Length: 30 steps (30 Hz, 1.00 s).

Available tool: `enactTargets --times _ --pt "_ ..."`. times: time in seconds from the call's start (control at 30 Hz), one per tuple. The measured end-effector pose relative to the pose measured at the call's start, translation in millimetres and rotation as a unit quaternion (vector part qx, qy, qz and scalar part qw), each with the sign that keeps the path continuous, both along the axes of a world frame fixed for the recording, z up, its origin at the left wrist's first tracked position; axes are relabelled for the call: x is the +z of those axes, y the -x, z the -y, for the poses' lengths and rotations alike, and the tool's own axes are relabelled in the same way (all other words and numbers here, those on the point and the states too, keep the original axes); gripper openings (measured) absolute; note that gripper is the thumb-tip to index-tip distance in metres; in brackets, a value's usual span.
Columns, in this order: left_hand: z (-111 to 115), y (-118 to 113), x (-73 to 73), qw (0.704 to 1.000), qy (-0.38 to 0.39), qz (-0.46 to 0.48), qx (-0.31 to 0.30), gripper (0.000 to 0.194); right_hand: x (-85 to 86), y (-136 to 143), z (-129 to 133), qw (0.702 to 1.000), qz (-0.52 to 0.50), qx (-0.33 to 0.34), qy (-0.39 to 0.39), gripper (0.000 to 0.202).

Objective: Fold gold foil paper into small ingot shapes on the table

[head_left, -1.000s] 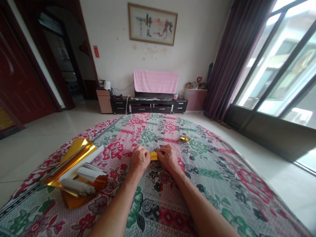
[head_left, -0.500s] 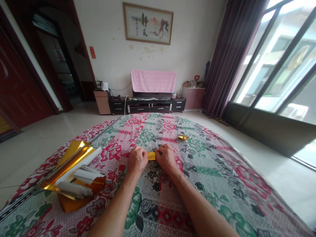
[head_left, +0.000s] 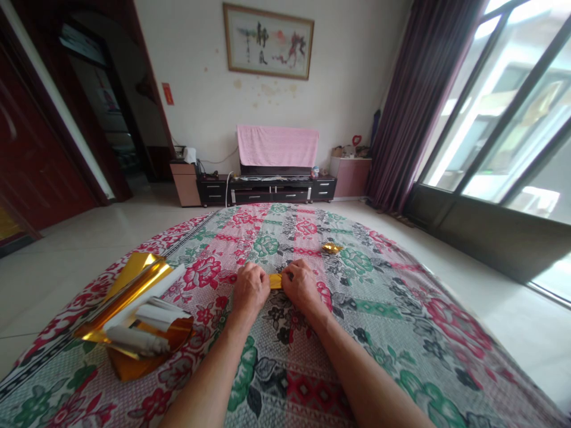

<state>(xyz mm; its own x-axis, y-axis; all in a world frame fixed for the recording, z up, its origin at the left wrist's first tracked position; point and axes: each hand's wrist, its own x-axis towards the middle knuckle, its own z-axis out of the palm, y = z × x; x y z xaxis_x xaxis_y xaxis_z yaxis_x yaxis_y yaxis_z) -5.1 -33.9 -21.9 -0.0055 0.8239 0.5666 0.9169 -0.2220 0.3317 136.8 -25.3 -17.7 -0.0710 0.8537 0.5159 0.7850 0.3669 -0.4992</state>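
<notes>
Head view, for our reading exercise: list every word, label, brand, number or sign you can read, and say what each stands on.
"静", probably: upper large character on the framed picture.
Lower large character and small column of writing, same picture: too blurred to read.
Red paper slip: any marks too small to read.
Gold strip, folded gold piece: no lettering visible.

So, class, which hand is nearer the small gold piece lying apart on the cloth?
Right. The right hand is left of the small gold piece, nearer the camera; the left hand is farther left.
</notes>
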Motion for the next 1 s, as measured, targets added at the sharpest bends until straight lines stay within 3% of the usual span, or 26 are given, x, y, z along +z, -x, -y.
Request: enactTargets --times 0.37,0.6,1.0 --pt "-3.3 -1.0 -3.5 1.0 -0.004 -0.012 0.007 0.013 4.6 -0.3 3.4 0.999 -0.005 -0.029 0.026 0.017" --pt "-2.6 -1.2 -1.8 1.0 -0.001 -0.015 0.007 0.013 4.2 -1.7 3.0 1.0 0.008 0.014 0.025 0.016" --pt "-3.5 -1.7 -3.8 1.0 -0.002 0.007 0.01 0.016 3.7 -1.7 -1.3 0.999 0.047 0.006 0.014 0.016"
